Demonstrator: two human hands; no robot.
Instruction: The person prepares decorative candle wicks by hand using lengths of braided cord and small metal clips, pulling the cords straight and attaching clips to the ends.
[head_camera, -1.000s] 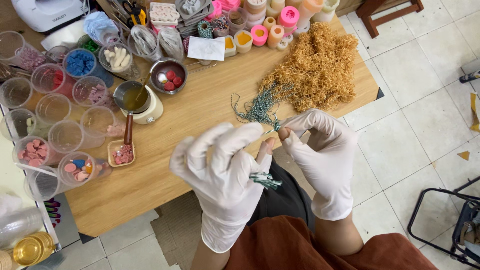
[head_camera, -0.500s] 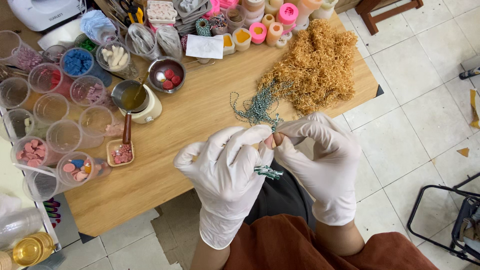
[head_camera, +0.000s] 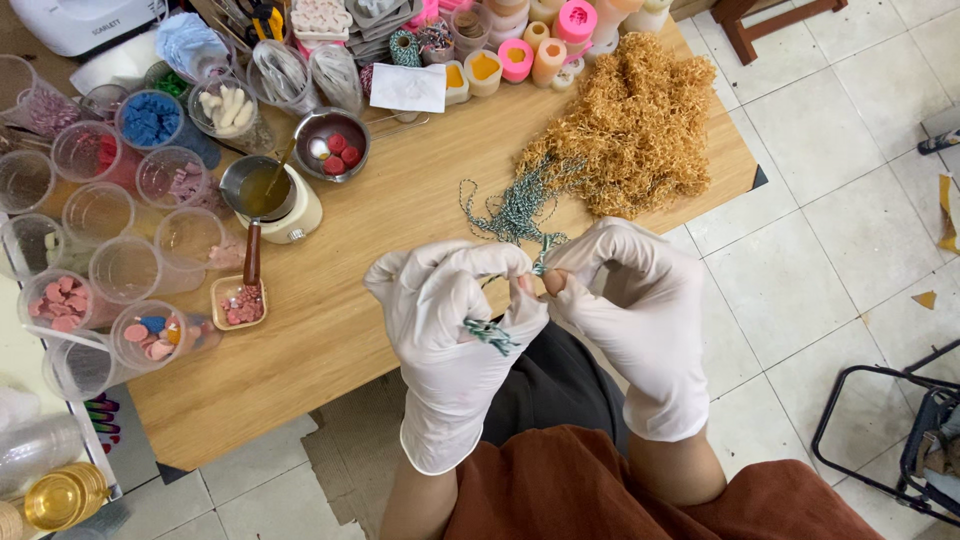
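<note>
Both my hands wear white gloves and meet over the near edge of the wooden table (head_camera: 330, 330). My left hand (head_camera: 455, 320) pinches green-and-white twine (head_camera: 490, 334); a short tuft of it sticks out under the palm. My right hand (head_camera: 630, 300) grips the same twine between thumb and fingers, touching the left fingertips. From the pinch the twine runs up to a loose tangle of twine (head_camera: 515, 205) on the table, beside a heap of golden shredded filler (head_camera: 630, 125).
A small melting pot with amber liquid (head_camera: 265, 195) and a metal bowl of red pieces (head_camera: 335, 145) stand mid-table. Several clear cups with coloured pieces (head_camera: 110, 240) crowd the left. Candle moulds (head_camera: 520, 50) line the back. A black metal frame (head_camera: 890, 440) stands on the tiled floor at right.
My hands have drawn together and shifted slightly up and left. The left fingers have curled in on the twine, and the tuft now lies under the left palm.
</note>
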